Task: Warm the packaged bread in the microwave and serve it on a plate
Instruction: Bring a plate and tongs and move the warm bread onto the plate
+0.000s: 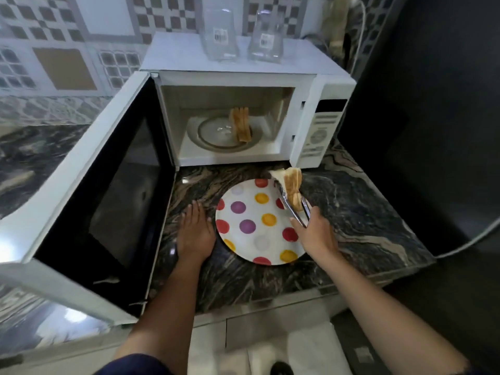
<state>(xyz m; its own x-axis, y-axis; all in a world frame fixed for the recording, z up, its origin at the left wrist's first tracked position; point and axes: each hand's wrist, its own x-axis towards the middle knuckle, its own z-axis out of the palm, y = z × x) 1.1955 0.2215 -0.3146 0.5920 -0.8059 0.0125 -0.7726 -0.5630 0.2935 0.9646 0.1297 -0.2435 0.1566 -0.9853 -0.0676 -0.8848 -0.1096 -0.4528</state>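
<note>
Bread slices, long axis pointing away, are clamped over the far rim of the plate in tongs grasped by the right hand. The left hand is laid flat on the worktop, fingers released.

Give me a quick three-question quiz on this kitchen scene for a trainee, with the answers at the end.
1. True or false: the microwave door is shut.
2. Which hand holds the tongs? A) left B) right C) neither
3. Fill in: besides the bread in the tongs, more slices stand on the ____ inside the microwave.

Key
1. False: it is wide open.
2. B: the right hand grips them. The left hand rests flat on the counter beside the plate.
3. Turntable.
</note>
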